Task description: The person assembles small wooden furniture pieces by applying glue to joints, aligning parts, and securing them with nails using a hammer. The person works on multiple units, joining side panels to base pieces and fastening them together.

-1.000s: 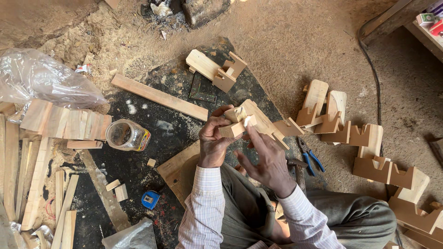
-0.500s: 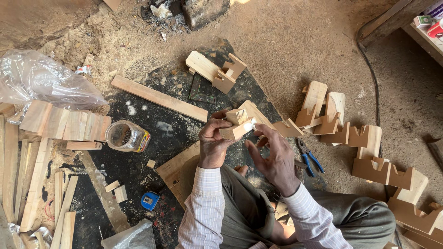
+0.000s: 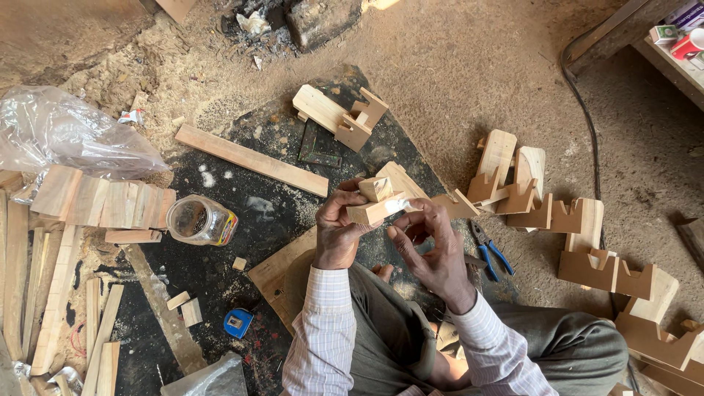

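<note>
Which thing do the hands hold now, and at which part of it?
The left hand grips a small wooden assembly at its lower left end. The right hand touches its right end with the fingertips.

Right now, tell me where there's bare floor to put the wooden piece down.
Free: the dark mat between the long plank and the glass jar; also the sandy floor beyond the mat. Crowded: the slat pile and the row of notched wooden pieces.

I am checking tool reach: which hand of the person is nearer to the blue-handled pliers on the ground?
Right. The right hand is raised just left of the pliers, apart from them. The left hand is farther left, holding the wooden piece.
</note>
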`<action>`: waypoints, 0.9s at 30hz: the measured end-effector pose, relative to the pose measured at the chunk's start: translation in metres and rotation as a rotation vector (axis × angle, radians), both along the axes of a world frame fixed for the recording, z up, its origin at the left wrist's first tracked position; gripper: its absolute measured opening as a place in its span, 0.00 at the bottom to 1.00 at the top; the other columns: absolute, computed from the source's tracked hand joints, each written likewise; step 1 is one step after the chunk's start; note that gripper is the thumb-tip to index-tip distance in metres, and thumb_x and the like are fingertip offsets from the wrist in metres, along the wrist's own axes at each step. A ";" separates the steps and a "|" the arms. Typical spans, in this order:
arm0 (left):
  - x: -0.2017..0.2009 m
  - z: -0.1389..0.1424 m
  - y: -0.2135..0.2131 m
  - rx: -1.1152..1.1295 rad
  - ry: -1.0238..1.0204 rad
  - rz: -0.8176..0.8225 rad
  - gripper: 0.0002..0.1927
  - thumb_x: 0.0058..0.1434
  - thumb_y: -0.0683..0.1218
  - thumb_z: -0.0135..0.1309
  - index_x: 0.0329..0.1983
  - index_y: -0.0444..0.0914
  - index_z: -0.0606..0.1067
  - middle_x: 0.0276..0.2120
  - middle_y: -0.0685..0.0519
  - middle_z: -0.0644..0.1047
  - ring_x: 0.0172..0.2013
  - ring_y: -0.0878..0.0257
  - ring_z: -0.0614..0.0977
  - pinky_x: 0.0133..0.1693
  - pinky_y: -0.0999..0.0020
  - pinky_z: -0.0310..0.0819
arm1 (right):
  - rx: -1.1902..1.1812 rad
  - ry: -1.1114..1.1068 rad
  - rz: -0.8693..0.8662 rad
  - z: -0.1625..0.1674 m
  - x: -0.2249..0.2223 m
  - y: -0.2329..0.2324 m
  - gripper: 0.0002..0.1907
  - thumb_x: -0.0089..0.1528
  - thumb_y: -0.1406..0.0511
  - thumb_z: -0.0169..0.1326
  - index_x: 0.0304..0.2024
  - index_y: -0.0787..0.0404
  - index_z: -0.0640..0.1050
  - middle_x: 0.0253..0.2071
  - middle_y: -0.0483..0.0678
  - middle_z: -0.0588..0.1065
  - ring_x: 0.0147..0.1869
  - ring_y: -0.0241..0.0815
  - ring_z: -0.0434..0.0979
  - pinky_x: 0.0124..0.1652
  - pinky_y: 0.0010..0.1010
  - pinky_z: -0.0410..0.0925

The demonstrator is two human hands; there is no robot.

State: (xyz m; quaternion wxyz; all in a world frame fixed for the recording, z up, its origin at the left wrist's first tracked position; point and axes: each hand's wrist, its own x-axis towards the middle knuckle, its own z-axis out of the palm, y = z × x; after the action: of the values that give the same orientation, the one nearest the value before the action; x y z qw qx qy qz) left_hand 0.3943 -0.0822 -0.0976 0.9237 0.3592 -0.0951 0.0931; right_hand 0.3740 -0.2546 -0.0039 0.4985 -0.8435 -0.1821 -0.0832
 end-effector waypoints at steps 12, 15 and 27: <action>0.000 -0.008 -0.003 0.002 0.003 0.017 0.18 0.55 0.33 0.68 0.46 0.41 0.79 0.63 0.48 0.72 0.61 0.56 0.79 0.60 0.58 0.81 | 0.307 0.317 0.215 -0.028 -0.018 0.016 0.51 0.63 0.69 0.63 0.78 0.52 0.44 0.38 0.46 0.80 0.34 0.30 0.82 0.31 0.21 0.74; 0.000 -0.008 -0.003 0.016 -0.027 0.034 0.18 0.56 0.33 0.68 0.47 0.41 0.78 0.64 0.47 0.72 0.61 0.55 0.79 0.59 0.58 0.81 | 0.469 0.335 0.331 -0.035 -0.024 0.026 0.54 0.64 0.71 0.63 0.80 0.48 0.42 0.39 0.46 0.78 0.39 0.28 0.78 0.37 0.19 0.72; -0.002 -0.011 -0.003 0.026 -0.072 0.070 0.18 0.57 0.33 0.68 0.48 0.40 0.79 0.65 0.45 0.71 0.60 0.55 0.79 0.60 0.59 0.81 | 0.585 0.385 0.436 -0.031 -0.032 0.030 0.53 0.64 0.72 0.64 0.80 0.47 0.44 0.40 0.48 0.78 0.40 0.29 0.78 0.38 0.20 0.71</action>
State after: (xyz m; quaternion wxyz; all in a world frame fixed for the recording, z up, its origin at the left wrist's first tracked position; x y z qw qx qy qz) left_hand 0.3928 -0.0852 -0.1089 0.9112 0.3706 -0.1170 0.1370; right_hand 0.3416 -0.2244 -0.0345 0.7481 -0.6082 -0.2284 0.1354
